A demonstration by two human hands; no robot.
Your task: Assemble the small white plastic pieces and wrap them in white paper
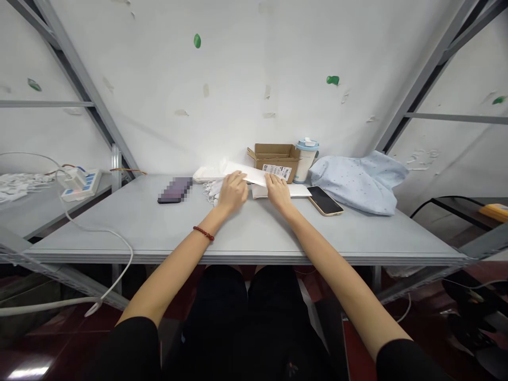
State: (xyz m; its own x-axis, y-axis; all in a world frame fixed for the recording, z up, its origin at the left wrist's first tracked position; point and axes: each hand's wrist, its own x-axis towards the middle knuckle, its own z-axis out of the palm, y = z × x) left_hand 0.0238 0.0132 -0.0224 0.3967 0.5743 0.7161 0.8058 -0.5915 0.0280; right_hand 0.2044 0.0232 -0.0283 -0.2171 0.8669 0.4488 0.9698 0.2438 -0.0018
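Note:
A flat white paper-like strip [254, 173] is held between my hands, raised at a slant above the desk. My left hand [233, 191], with a red bead bracelet at the wrist, has its fingers closed at the strip's near left edge. The fingers of my right hand [278, 190] are closed over the strip's right end. Beneath and beside my right hand lies a second flat white piece [299, 190]. A bundle of white cords [212, 191] sits just left of my left hand, in front of a white packet [207, 174].
An open cardboard box [293, 159] and a blue-lidded cup [305, 161] stand at the back. To the right are a phone [325, 201] and light blue cloth [357, 182]. Another phone [174, 190] lies left. A white cable [99, 230] crosses the desk's left corner.

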